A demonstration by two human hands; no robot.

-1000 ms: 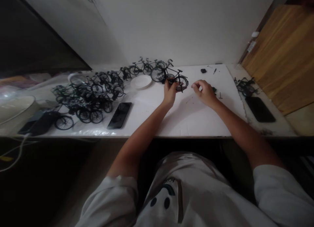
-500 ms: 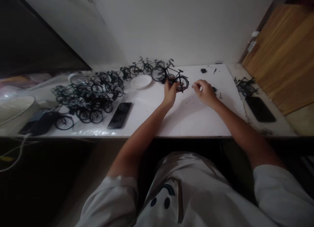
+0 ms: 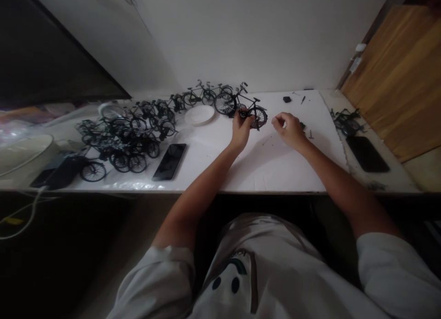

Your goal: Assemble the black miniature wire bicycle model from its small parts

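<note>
My left hand (image 3: 242, 128) is closed around the lower middle of a black miniature bicycle (image 3: 257, 116), which it holds upright above the white tabletop. The bicycle's handlebar and front wheel point to the far left, and its rear wheel faces my right hand (image 3: 288, 128). That hand hovers a short way to the right of the rear wheel, thumb and forefinger pinched together. Whatever sits between those fingertips, if anything, is too small to make out. Small bits (image 3: 271, 144) lie on the white surface between and below the hands.
Several more miniature bicycles (image 3: 119, 133) crowd the table's left side. A white dish (image 3: 200, 115) and a phone (image 3: 169, 161) lie nearer. At right are a small black block (image 3: 286, 99), a screw-like piece (image 3: 311, 134), a second phone (image 3: 367, 153) and dark bicycle parts (image 3: 347, 120).
The whole view has shifted slightly. Both hands and the held bicycle keep nearly the same pose, with the right hand still pinched beside the rear wheel.
</note>
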